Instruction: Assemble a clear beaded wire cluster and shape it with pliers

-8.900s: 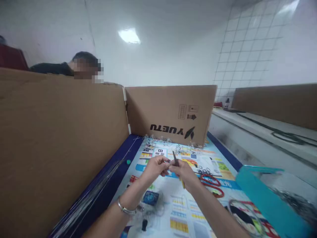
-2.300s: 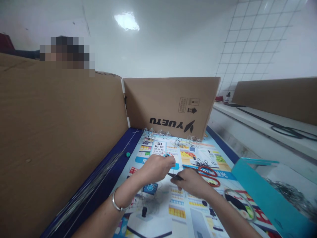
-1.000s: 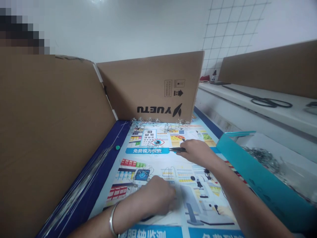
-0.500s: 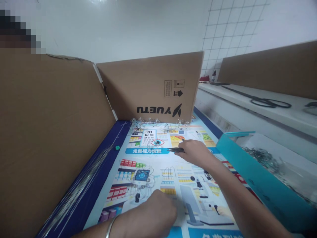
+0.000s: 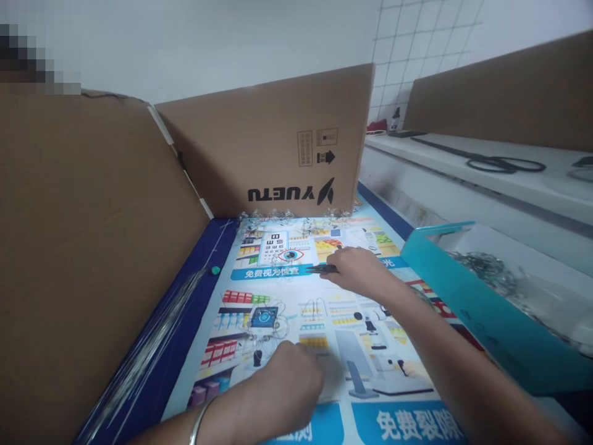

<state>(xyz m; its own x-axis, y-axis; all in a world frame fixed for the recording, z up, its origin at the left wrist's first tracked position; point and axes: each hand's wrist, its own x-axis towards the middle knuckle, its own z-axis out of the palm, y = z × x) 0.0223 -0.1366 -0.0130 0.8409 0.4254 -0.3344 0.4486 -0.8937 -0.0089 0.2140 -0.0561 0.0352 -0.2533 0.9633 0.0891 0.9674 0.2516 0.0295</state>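
Observation:
My right hand (image 5: 356,269) is wrapped round dark-handled pliers (image 5: 322,269), whose narrow tip points left above the printed table cover (image 5: 296,290). Low in the view, my left hand (image 5: 294,380) is closed in a fist, a silver bangle (image 5: 197,423) at its wrist; whatever its fingers pinch is hidden. Just beyond it lies a loose tangle of thin wire pieces (image 5: 273,321). A few bent wires (image 5: 312,307) rest between the two hands.
Long straight wires (image 5: 148,355) lie along the left edge near a small green piece (image 5: 215,271). Cardboard walls (image 5: 269,142) stand left and behind, with small wire pieces (image 5: 278,215) at their foot. On the right are a teal box (image 5: 482,327) of metal pieces and scissors (image 5: 504,164) on a ledge.
The camera view has shifted slightly, so most of the scene sits higher and a little left. Both hands keep nearly the same pose, the pliers still in the right one.

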